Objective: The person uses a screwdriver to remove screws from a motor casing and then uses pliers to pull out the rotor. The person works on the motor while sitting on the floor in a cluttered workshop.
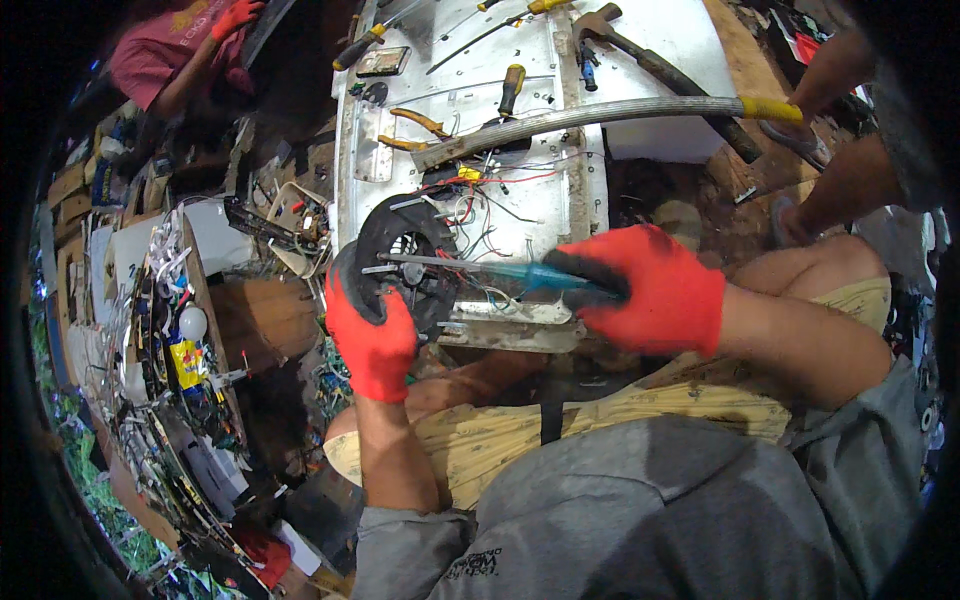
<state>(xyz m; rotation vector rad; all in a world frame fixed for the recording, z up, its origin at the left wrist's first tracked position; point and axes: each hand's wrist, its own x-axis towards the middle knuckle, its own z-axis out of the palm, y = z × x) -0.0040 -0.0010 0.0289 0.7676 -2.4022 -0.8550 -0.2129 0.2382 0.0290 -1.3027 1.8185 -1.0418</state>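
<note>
My left hand (372, 325), in a red and black work glove, grips the near left rim of a round black fan housing (395, 220). Metal posts and loose wires stick out of that housing, which is at the near left end of a white panel. In my right hand (650, 285), gloved the same way, is a screwdriver (535, 277) with a translucent teal handle. Its long shaft points left across the housing, and the tip lies near the left hand's fingers. Whether the tip sits in a screw I cannot tell.
On the white panel (480, 80) lie pliers (420, 125) with orange handles, a yellow-black screwdriver (512, 90), a long grey rod (600, 115) and a hammer (660, 70). Scrap is heaped on the left around a white bulb (193, 323). Another person (180, 50) is at upper left; bare legs (840, 150) show at right.
</note>
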